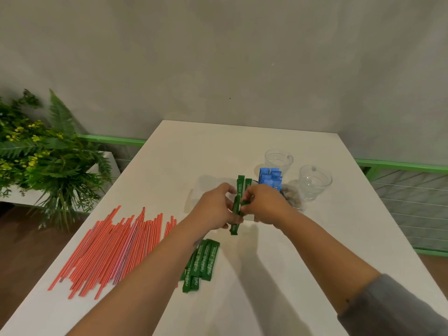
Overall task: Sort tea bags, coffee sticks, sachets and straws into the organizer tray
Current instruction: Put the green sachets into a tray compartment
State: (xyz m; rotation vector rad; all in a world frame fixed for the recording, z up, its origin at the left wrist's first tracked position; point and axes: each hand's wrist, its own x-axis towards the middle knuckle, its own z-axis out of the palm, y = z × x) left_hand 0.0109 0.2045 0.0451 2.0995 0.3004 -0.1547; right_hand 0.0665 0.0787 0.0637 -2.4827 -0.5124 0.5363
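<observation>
Nearest me, loose green sachets (202,264) lie beside the red straws (116,248) on the white table (278,275). My left hand (213,209) and right hand (264,204) both pinch a bundle of green sticks (238,202) above it. Beyond, blue packets (270,179) stand upright, apparently in a clear tray, and both glass cups (278,160) look empty.

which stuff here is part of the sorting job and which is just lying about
Job: green sticks held in both hands, left hand, right hand, loose green sticks, red straws, blue sachets.

Lying about: two glass cups, plant.
</observation>
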